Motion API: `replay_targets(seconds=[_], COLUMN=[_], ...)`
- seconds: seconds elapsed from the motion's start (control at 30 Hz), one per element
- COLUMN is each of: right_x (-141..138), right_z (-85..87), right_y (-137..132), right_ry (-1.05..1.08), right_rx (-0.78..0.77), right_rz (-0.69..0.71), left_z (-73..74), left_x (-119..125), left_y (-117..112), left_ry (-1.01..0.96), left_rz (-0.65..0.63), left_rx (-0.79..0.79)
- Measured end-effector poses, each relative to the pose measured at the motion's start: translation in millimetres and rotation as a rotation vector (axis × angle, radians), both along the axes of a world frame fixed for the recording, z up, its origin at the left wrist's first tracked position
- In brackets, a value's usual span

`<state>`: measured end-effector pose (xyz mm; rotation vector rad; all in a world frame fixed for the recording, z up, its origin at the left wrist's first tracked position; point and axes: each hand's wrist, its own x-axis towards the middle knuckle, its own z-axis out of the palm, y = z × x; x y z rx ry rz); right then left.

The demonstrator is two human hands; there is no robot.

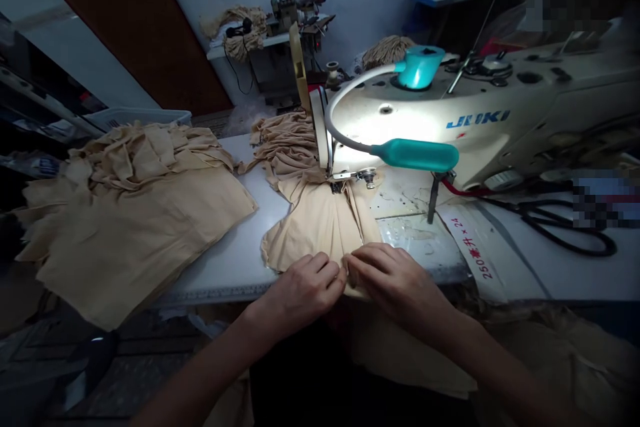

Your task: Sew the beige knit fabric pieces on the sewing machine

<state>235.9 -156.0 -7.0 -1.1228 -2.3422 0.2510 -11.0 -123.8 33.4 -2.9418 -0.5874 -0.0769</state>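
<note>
**What's closest to the camera?**
The left hand (303, 293) and the right hand (395, 280), almost meeting at the front edge of the white worktop (235, 260).

**And the fingers?**
On both hands they're closed, pinching the near edge of a beige knit fabric (320, 230). That piece runs back across the worktop and under the presser foot (345, 177) of the sewing machine (425, 113).

**Anything readable?**
Yes, "JUKI" (477, 120) in blue on the machine's cream arm. To the right of the fabric, a printed card strip (473, 247) shows "250" and "×24" in red, with a Chinese character between them that's too small to read with certainty.

**What else is around?**
A teal gooseneck lamp (415, 155) shines down beside the needle area, and black-handled scissors (565, 227) lie on the right. To the left, a heap of the same beige fabric (135, 213) sits on the worktop.

**And farther back?**
A pale blue plastic crate (140, 119) is at the left, and an overlock machine (287, 20) stands on a white table (240, 47) against the wall, beside a bundle of beige fabric (235, 30).
</note>
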Motion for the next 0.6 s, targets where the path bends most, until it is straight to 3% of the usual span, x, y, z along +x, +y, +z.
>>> replay_targets(seconds=[0.17,0.3,0.43,0.6], right_x=[0.7,3.9,7.6,7.6], right_z=[4.1,1.8,-7.7,-12.2], right_y=[1.3,0.3,-0.2,8.2], right_ry=[-0.073,-0.117,-0.193,-0.217], right_rx=[0.039,0.044,0.067,0.07], right_rz=[0.054,0.068,0.066,0.038], left_z=[-3.8,-7.9,-9.7,-21.3], left_x=[2.1,-1.8,-5.7,-2.0], left_y=[-3.0,1.0,16.8,40.1], left_ry=[-0.009,-0.112,-0.311,-0.32], left_rz=[0.02,0.039,0.124,0.207], left_rx=[0.011,-0.088,-0.227,-0.142])
